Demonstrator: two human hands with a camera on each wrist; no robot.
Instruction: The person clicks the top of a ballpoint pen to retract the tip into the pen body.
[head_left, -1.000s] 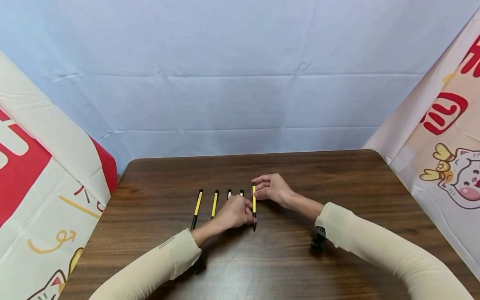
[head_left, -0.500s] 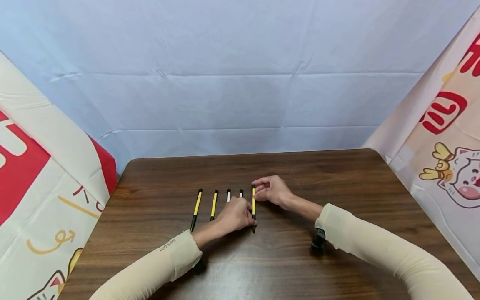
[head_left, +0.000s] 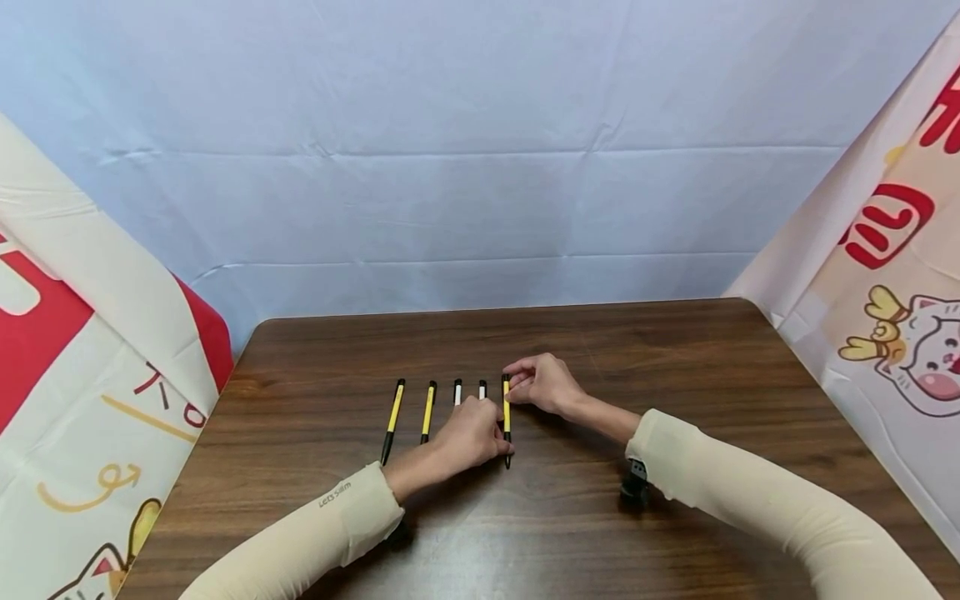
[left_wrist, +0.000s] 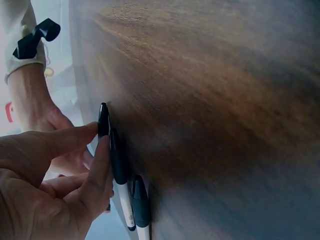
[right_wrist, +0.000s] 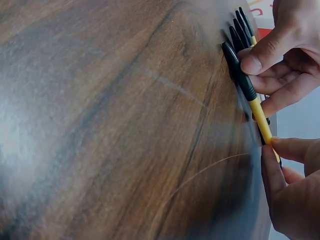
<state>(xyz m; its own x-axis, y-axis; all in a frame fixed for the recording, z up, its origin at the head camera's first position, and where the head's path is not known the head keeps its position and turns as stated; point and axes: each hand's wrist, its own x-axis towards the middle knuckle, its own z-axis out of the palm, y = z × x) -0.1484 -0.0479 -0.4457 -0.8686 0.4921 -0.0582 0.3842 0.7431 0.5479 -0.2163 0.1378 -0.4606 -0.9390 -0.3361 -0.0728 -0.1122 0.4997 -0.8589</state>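
Note:
A yellow pen with black ends (head_left: 507, 417) lies rightmost in a row of pens, its tip toward the person. My left hand (head_left: 467, 433) pinches its black tip end between thumb and finger. Near the other end, my right hand (head_left: 546, 384) pinches the yellow barrel (right_wrist: 263, 122), as the right wrist view shows. Just left of it are two white pens with black ends, one white pen (head_left: 483, 388) and another white pen (head_left: 457, 392), both partly hidden by the left hand. In the left wrist view their black grips (left_wrist: 118, 160) sit close to the left fingers.
Two more yellow pens, an outer one (head_left: 393, 410) and an inner one (head_left: 428, 410), lie at the row's left. The brown wooden table (head_left: 637, 350) reaches back to a pale cloth backdrop (head_left: 480, 208). Printed cloths hang at both sides.
Both hands and the rightmost yellow pen have shifted slightly toward the person. Its back end now lies closer to level with the other pens. The rest of the row looks unmoved.

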